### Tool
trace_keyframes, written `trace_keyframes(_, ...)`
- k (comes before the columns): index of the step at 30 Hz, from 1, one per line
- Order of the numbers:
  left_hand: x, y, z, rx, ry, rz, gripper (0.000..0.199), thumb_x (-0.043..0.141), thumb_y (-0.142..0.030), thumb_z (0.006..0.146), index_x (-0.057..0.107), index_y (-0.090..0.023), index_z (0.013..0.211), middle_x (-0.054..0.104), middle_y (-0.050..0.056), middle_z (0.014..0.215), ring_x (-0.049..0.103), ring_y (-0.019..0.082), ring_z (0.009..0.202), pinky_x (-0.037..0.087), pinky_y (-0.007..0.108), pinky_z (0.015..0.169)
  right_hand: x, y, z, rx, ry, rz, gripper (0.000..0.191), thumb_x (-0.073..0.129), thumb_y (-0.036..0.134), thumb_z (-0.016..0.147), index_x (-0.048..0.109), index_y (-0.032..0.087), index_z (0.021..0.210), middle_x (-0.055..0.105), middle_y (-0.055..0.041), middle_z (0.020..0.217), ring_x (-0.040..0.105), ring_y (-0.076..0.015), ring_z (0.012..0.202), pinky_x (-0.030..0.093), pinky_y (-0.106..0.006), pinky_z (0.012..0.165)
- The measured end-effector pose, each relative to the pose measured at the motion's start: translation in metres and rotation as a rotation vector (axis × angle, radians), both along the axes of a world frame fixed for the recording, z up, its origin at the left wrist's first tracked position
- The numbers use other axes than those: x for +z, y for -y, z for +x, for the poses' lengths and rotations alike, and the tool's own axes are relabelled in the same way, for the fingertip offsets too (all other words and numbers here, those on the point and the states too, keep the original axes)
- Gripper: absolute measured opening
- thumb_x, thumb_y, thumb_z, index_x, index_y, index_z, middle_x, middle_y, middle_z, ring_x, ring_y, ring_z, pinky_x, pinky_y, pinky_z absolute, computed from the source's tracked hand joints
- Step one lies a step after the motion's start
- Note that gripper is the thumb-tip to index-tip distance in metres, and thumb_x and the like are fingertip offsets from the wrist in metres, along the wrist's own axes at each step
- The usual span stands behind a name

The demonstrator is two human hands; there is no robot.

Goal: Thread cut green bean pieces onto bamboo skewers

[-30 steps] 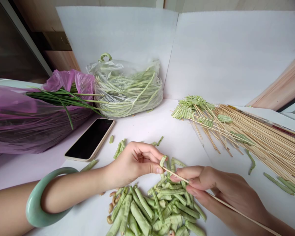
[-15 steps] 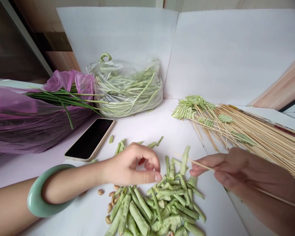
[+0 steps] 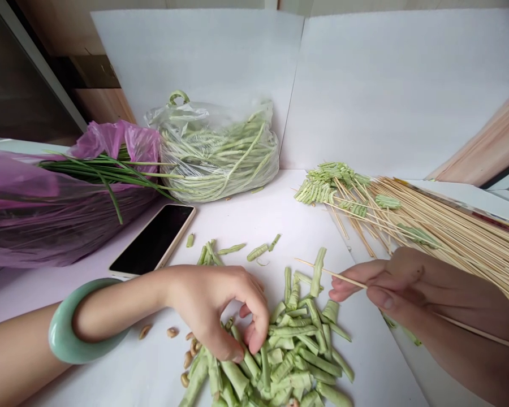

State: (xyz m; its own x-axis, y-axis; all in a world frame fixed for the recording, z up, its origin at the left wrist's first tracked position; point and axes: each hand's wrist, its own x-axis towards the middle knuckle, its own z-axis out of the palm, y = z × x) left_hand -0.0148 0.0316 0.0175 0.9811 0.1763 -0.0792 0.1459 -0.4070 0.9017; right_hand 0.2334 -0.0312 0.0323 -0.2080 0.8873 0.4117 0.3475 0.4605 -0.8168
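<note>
Bamboo skewer (image 3: 331, 273) pointing up-left, lengthwise through the right hand's (image 3: 424, 294) narrow grip, left hand (image 3: 214, 311) curled on cut long beans (image 3: 297, 345)

A heap of cut pale-green yardlong bean pieces (image 3: 297, 350) is spread on the white surface (image 3: 280, 220), the pieces creased, flattened and lying at mixed angles. The fingertips of the left hand (image 3: 214, 311) are pressed in at the heap's left edge; whether a piece is gripped cannot be told. A thin wooden skewer (image 3: 331, 274) is pinched between thumb and fingers of the right hand (image 3: 411, 288), held above the surface and slanted, its pointed end directed left over the heap. One long bean piece (image 3: 318, 271) is propped up tilted at the heap's top, beside the skewer; whether it is pierced cannot be told. Tan bean seeds (image 3: 185, 359) are scattered just left of the heap.
</note>
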Motion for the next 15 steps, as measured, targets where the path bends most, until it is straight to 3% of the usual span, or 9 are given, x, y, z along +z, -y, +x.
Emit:
trace_keyframes(5, -0.0027, -0.0006, -0.0036, 0.007, -0.019, 0.004, 0.006, 0.069, -0.018, 0.071, 0.072, -0.015, 0.075, 0.070, 0.008, 0.071, 0.057, 0.017, 0.065, 0.046, 0.027, 0.071, -0.0028, 0.0030, 0.0032, 0.014, -0.018, -0.044, 0.015, 0.060, 0.020, 0.083, 0.060, 0.026, 0.069, 0.074, 0.0021, 0.073, 0.072, -0.0142, 0.075, 0.058, -0.018, 0.070)
trace_keyframes(9, -0.0031, -0.0019, -0.0056, 0.072, -0.019, -0.082, 0.013, 0.069, -0.026, 0.074, 0.076, -0.016, 0.082, 0.071, 0.009, 0.073, 0.058, 0.018, 0.068, 0.046, 0.027, 0.072, -0.0047, 0.0025, 0.0035, 0.025, -0.011, -0.067, 0.014, 0.060, 0.019, 0.082, 0.060, 0.026, 0.070, 0.074, 0.0029, 0.074, 0.072, -0.0140, 0.076, 0.057, -0.018, 0.071)
trace_keyframes(15, -0.0058, -0.0058, -0.0049, 0.348, 0.150, -0.442, 0.023, 0.069, -0.029, 0.076, 0.073, -0.013, 0.093, 0.067, 0.008, 0.082, 0.055, 0.013, 0.069, 0.045, 0.024, 0.067, -0.0040, 0.0009, -0.0007, 0.017, 0.022, -0.017, 0.013, 0.061, 0.021, 0.081, 0.059, 0.027, 0.070, 0.074, 0.0057, 0.074, 0.072, -0.0113, 0.075, 0.056, -0.012, 0.070)
